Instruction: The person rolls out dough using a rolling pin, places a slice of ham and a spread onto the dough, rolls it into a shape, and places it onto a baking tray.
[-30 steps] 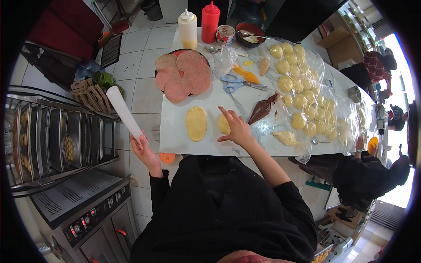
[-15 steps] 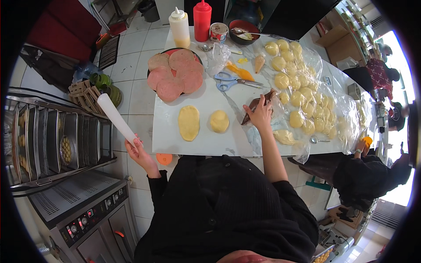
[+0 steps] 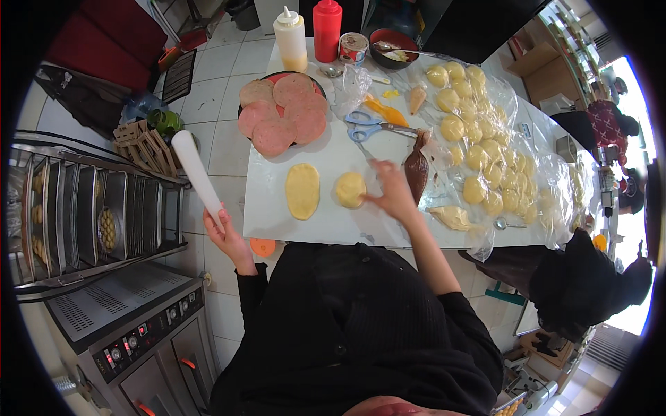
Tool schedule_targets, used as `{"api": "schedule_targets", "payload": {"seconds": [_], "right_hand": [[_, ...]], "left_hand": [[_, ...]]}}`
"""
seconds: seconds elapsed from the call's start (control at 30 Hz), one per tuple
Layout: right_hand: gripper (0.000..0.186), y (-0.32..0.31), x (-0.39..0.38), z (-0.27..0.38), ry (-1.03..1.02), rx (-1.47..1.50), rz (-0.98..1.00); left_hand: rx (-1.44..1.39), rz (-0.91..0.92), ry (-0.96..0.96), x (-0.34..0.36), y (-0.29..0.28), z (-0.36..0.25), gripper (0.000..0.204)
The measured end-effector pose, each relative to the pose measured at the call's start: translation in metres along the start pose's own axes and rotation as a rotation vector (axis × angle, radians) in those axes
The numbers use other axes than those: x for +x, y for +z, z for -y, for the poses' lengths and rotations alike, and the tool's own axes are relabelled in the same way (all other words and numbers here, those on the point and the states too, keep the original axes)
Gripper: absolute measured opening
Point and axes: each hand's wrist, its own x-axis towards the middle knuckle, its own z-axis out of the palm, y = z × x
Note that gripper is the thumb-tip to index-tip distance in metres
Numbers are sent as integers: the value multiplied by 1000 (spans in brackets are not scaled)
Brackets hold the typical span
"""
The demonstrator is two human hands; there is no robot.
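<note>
The left hand [image 3: 227, 237] is gripping a white rolling pin [image 3: 195, 170] by its lower end, fingers closed; the right hand [image 3: 395, 195] is holding its fingers spread, seemingly empty, at three o'clock of the table's [image 3: 333, 232] dough ball [image 3: 350, 189] — blur is hiding any contact. Flattened dough [image 3: 302, 191] is lying at nine o'clock — light, even pressure is probably serving the ball best
</note>
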Motion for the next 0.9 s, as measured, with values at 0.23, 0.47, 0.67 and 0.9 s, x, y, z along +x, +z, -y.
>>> {"api": "schedule_targets", "payload": {"seconds": [0.23,0.47,0.67,0.9], "right_hand": [[66,32,12,17,30,50,149],[59,5,5,47,-11,162,78],[82,22,-3,43,22,-103,228],[78,-4,-19,28,-267,-409,-377]], "left_hand": [[-15,129,-6,-2,23,-9,37],[136,293,101,-1,41,-4,31],[458,482,327,-2,69,-3,32],[574,768,517,-19,84,-5,35]]}}
